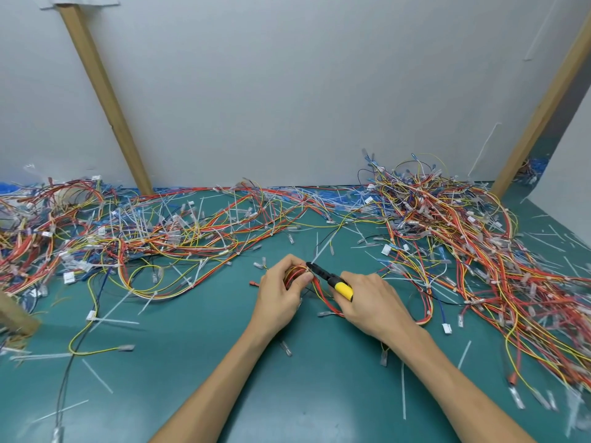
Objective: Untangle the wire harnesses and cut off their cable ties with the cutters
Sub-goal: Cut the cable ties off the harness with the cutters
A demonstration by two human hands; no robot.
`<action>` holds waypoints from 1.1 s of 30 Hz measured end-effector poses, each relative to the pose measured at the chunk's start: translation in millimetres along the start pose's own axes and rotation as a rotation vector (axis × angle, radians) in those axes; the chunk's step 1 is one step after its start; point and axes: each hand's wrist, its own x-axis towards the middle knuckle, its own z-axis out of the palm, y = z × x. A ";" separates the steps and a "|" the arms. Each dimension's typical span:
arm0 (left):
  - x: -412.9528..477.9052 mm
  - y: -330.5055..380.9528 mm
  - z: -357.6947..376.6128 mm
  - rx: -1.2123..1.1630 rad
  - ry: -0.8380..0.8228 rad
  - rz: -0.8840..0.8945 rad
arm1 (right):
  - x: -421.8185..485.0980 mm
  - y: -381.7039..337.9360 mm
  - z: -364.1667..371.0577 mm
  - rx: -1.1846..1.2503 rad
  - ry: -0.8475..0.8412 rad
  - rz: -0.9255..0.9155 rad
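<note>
A: Hands, what pose?
B: Both forearms bare, coming in fr. the bottom edge, meeting mid-table. The left hand [281, 292] is palm down, fingers curled round a small looped wire harness [297, 272], thumb & forefinger pinching its top. The right hand [372, 303] is wrapped round the cutters [332, 280], nose pointing up-left, tip touching the harness right by the left thumb.
A: Blades apart?
B: Can't tell, too small. A white cable tie [321, 249] sticks up fr. that spot.
A: Counts?
B: 2 hands, 1 pr of cutters, 1 harness in hand. 2 big tangles: left heap [96, 231] & right heap [479, 244], joined by a thinner band along the wall [287, 91]. 2 wooden posts: left post [105, 100], right post [540, 113]. Loose tie offcuts [97, 375]: too many to count.
A: Materials?
B: Cutters: black head, yellow + black grip. Wires thin, plastic-coated, mostly red/yellow/orange, some blue, black, white; clear sleeved terminals & small white connectors at the ends. Ties: flat, whitish strips. The table [224, 362] has a smooth teal-green top. Wall plain grey-white.
</note>
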 end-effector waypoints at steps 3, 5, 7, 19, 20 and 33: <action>0.2 -0.2 0.0 0.007 0.002 -0.011 | 2.0 0.0 0.0 -0.022 -0.017 0.006; 0.6 -0.4 0.0 0.015 0.003 -0.014 | 3.7 -0.1 -0.4 -0.041 -0.023 0.019; 0.4 -0.5 0.1 0.024 0.004 -0.015 | 4.9 0.0 -0.9 -0.052 -0.025 0.017; 0.3 -1.5 0.4 0.005 0.002 -0.039 | 8.0 0.4 -4.5 -0.025 -0.042 0.012; 0.4 -1.9 0.4 0.004 0.000 -0.040 | 8.2 0.0 -4.9 -0.025 -0.043 0.013; 0.1 -1.6 0.6 -0.004 0.011 -0.057 | 5.9 -0.6 -0.5 -0.007 -0.009 -0.002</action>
